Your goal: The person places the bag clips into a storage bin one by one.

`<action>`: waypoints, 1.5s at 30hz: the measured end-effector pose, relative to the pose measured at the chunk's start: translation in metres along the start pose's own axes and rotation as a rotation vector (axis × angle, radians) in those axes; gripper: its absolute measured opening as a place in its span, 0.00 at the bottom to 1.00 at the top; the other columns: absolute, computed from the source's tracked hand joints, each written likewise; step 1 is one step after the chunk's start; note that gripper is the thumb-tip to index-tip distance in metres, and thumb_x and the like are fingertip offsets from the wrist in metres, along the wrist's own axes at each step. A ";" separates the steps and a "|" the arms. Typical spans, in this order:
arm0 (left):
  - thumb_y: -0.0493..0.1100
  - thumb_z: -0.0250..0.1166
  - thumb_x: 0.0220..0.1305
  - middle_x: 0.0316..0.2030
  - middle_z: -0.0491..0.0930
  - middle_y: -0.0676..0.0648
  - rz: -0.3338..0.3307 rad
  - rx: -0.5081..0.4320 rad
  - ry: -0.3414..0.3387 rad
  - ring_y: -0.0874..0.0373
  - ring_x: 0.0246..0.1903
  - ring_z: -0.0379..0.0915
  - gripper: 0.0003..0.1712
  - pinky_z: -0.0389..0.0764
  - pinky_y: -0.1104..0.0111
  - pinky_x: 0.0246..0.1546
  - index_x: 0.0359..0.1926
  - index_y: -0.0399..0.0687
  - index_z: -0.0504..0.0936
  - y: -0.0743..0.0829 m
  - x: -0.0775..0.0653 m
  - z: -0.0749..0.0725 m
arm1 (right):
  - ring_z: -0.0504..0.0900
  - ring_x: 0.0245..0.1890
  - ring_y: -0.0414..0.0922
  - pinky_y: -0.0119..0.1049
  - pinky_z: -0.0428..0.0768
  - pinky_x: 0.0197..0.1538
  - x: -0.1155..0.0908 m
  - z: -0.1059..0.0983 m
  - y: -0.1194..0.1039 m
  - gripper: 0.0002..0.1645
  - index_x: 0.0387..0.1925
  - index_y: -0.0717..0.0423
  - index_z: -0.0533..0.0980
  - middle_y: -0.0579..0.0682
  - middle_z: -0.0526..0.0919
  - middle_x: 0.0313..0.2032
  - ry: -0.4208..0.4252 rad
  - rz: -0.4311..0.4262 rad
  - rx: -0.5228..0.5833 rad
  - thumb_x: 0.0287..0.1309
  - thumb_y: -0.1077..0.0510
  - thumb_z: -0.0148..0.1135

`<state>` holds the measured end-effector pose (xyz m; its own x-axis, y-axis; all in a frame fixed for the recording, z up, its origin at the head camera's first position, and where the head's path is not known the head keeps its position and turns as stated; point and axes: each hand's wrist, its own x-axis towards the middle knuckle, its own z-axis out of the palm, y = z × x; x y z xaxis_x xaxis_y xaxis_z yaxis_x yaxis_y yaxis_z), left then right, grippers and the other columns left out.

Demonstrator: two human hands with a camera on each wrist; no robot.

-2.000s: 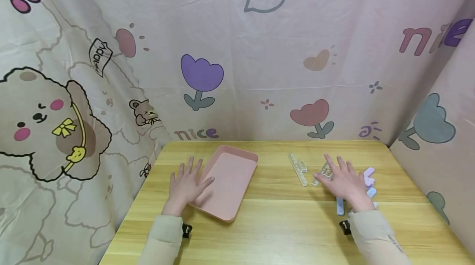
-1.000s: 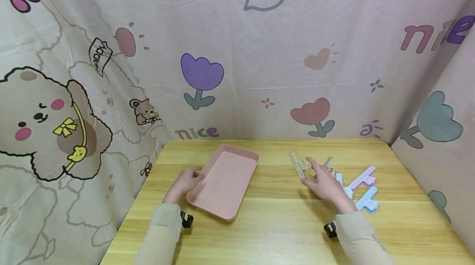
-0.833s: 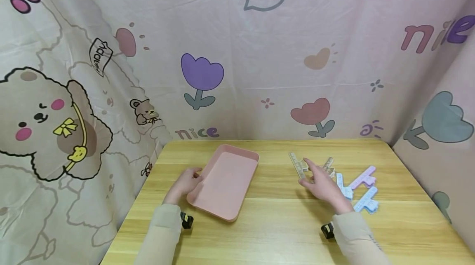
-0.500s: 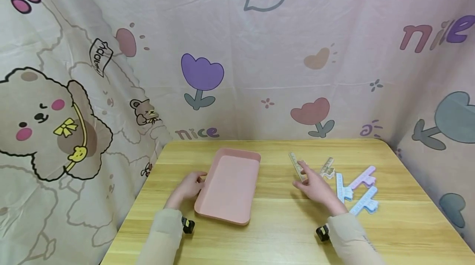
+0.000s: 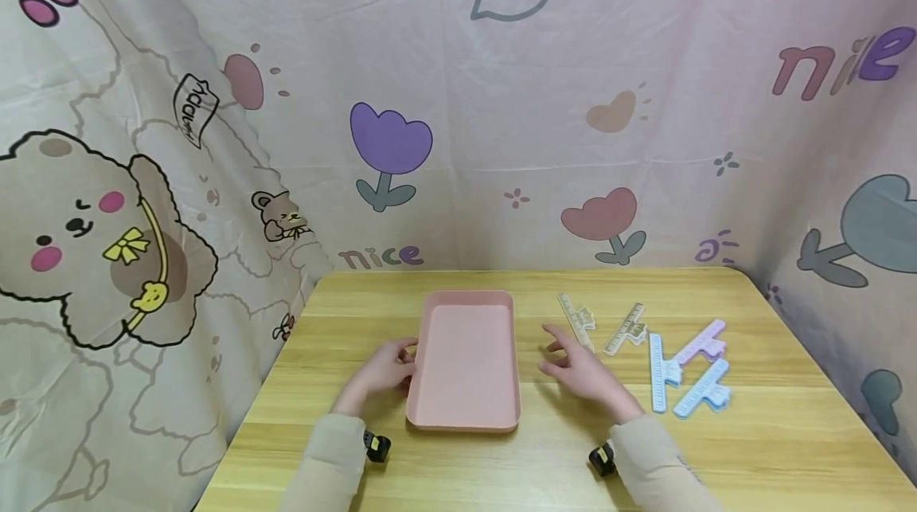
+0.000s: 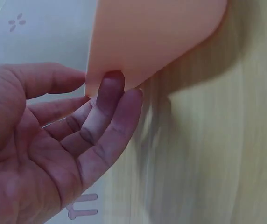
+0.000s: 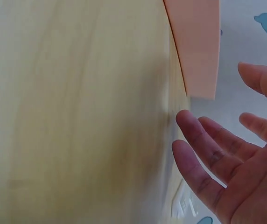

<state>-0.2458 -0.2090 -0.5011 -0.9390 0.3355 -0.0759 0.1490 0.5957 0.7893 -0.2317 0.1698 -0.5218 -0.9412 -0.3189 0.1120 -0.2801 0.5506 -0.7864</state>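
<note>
A shallow pink tray (image 5: 469, 361) lies on the table, its long sides running front to back. At its left side is my left hand (image 5: 380, 375); the left wrist view shows the fingertips touching the outside of the tray wall (image 6: 152, 37), the thumb tip at the rim. My right hand (image 5: 583, 369) hovers to the right of the tray, fingers spread and holding nothing. Nearest to that hand is a clear ruler-like clip (image 5: 576, 321), with a second clear clip (image 5: 626, 329) to its right. In the right wrist view, a gap separates the fingers from the tray (image 7: 199, 51).
Farther right lie two light-blue ruler clips (image 5: 657, 373) (image 5: 702, 390) and a purple one (image 5: 700, 342), close together. A patterned cloth (image 5: 501, 98) hangs behind the wooden table (image 5: 559, 464) and along both sides. Each wrist carries a small black camera (image 5: 376, 447).
The tray has turned from slanted to straight and shifted right, with the left hand following against its side. My right hand has moved left from above the clips toward the tray.
</note>
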 end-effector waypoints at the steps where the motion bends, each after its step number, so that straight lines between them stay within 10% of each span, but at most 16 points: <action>1: 0.27 0.58 0.62 0.30 0.73 0.45 0.007 -0.011 -0.003 0.53 0.27 0.75 0.30 0.81 0.63 0.27 0.65 0.25 0.66 0.000 0.000 0.002 | 0.83 0.42 0.57 0.46 0.83 0.44 0.000 0.001 -0.001 0.43 0.73 0.61 0.57 0.67 0.77 0.52 -0.004 -0.002 0.013 0.61 0.58 0.66; 21: 0.29 0.59 0.65 0.35 0.73 0.40 -0.015 -0.339 -0.016 0.51 0.26 0.78 0.33 0.84 0.57 0.26 0.69 0.29 0.61 0.004 0.009 0.036 | 0.83 0.43 0.55 0.43 0.84 0.39 0.000 0.005 -0.004 0.34 0.69 0.69 0.61 0.65 0.78 0.50 -0.033 0.061 0.205 0.65 0.65 0.59; 45: 0.30 0.59 0.67 0.41 0.71 0.39 -0.053 -0.379 -0.003 0.52 0.32 0.75 0.33 0.84 0.58 0.27 0.71 0.38 0.62 0.012 0.014 0.044 | 0.82 0.45 0.57 0.45 0.85 0.33 -0.013 0.001 0.000 0.35 0.69 0.73 0.57 0.69 0.72 0.51 -0.076 0.110 0.413 0.63 0.70 0.57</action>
<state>-0.2434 -0.1648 -0.5198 -0.9413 0.3139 -0.1242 -0.0255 0.3008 0.9534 -0.2190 0.1729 -0.5239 -0.9403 -0.3400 -0.0186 -0.0655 0.2343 -0.9700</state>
